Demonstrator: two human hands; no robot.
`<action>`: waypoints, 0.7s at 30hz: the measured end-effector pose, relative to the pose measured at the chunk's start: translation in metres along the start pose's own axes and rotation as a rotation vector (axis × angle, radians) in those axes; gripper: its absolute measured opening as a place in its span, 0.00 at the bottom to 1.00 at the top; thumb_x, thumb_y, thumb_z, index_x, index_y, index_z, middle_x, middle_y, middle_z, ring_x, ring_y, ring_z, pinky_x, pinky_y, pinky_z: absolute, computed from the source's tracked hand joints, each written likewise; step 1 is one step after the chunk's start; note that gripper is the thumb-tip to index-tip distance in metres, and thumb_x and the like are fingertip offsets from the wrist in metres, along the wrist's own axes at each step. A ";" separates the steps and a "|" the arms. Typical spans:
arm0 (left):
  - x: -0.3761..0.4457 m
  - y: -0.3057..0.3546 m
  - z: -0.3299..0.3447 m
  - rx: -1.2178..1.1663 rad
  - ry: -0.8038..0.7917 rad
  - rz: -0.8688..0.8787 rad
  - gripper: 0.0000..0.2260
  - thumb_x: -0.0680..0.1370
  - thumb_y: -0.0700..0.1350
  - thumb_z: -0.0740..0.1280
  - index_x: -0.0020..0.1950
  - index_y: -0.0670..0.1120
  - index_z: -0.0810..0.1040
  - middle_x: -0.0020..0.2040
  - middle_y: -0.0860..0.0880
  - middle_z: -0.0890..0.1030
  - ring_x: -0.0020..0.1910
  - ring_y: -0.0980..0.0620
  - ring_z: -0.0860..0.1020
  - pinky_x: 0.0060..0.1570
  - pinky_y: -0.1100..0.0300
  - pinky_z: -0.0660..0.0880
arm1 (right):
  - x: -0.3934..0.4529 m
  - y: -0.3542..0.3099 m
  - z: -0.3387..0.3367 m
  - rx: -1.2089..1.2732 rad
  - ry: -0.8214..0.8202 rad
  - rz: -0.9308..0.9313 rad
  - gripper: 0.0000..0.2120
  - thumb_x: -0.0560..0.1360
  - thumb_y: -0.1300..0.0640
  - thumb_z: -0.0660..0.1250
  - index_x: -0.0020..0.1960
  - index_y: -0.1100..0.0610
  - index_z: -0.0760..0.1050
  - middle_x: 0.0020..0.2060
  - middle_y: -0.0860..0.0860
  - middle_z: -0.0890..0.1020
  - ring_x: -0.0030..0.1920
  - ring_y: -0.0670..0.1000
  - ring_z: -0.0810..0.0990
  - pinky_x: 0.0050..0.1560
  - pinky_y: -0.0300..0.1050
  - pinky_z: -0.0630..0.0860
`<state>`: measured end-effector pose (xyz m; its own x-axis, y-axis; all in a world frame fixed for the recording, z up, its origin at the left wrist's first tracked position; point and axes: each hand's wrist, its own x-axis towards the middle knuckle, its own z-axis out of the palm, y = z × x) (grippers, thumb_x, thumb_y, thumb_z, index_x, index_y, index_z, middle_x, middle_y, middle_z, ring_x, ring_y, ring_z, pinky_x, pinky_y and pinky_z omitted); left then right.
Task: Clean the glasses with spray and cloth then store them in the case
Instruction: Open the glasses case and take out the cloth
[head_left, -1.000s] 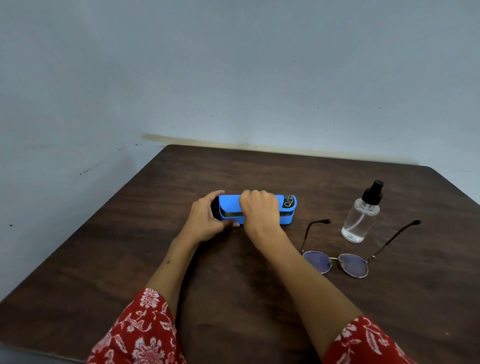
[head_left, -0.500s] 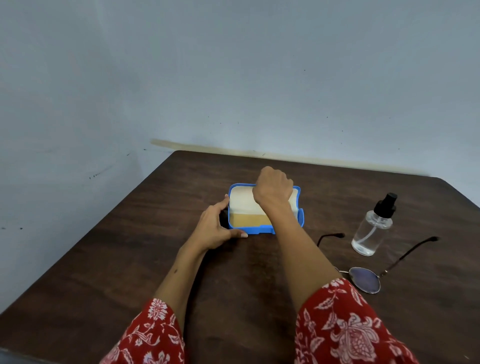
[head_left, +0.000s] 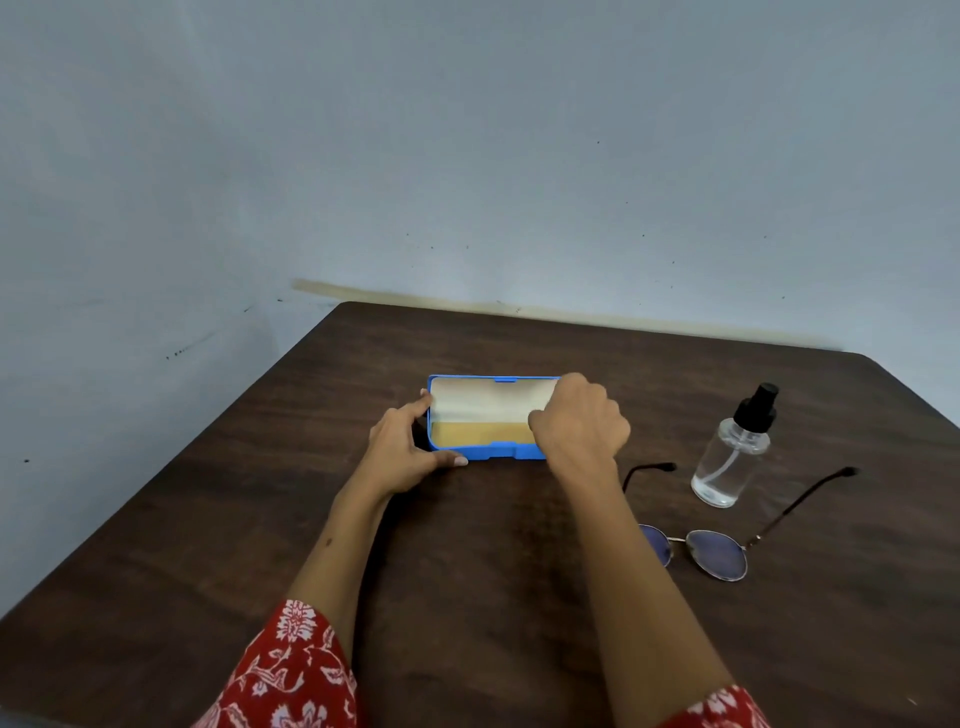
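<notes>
The blue glasses case (head_left: 500, 454) lies open at the middle of the table, its pale lid lining facing up. A tan cloth (head_left: 483, 434) lies in its lower half. My left hand (head_left: 402, 452) grips the case's left end, thumb along the front edge. My right hand (head_left: 582, 421) is curled over the case's right end, thumb and fingers pinching at the cloth's right end; the fingertips are hidden. The round glasses (head_left: 717, 553) lie unfolded on the table to the right, lenses toward me. The clear spray bottle (head_left: 730, 462) with a black top stands between their arms.
The dark wooden table (head_left: 467, 571) sits in a corner against grey walls (head_left: 467, 182) behind and to the left. My right forearm crosses close to the left lens of the glasses.
The case went from closed to fully open. My right hand left the lid's far edge and came down onto the case's right end. My left hand stayed on the left end.
</notes>
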<state>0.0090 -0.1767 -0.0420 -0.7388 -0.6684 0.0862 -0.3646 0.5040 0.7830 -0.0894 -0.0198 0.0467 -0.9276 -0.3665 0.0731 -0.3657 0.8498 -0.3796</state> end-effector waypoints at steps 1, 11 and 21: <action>0.000 -0.001 0.000 0.001 0.003 0.000 0.51 0.56 0.58 0.80 0.74 0.49 0.62 0.72 0.47 0.68 0.71 0.46 0.64 0.69 0.46 0.64 | 0.000 0.001 0.002 -0.014 -0.036 -0.001 0.13 0.75 0.59 0.65 0.59 0.58 0.72 0.57 0.54 0.77 0.57 0.56 0.77 0.46 0.45 0.70; 0.005 -0.009 0.001 -0.028 0.027 -0.008 0.49 0.57 0.55 0.81 0.74 0.50 0.62 0.72 0.51 0.68 0.72 0.46 0.64 0.71 0.47 0.62 | 0.007 -0.013 0.019 -0.049 -0.121 0.001 0.13 0.74 0.64 0.64 0.58 0.58 0.73 0.57 0.53 0.77 0.58 0.54 0.77 0.44 0.44 0.68; 0.006 -0.008 0.001 0.029 0.023 -0.061 0.47 0.61 0.57 0.78 0.75 0.55 0.59 0.70 0.49 0.69 0.72 0.45 0.60 0.64 0.57 0.55 | -0.002 -0.010 0.010 0.089 -0.089 0.055 0.13 0.76 0.61 0.63 0.60 0.57 0.72 0.58 0.54 0.77 0.58 0.55 0.76 0.47 0.45 0.69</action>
<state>0.0074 -0.1845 -0.0484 -0.7017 -0.7105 0.0528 -0.4250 0.4770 0.7694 -0.0827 -0.0318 0.0409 -0.9342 -0.3554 -0.0307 -0.3021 0.8340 -0.4618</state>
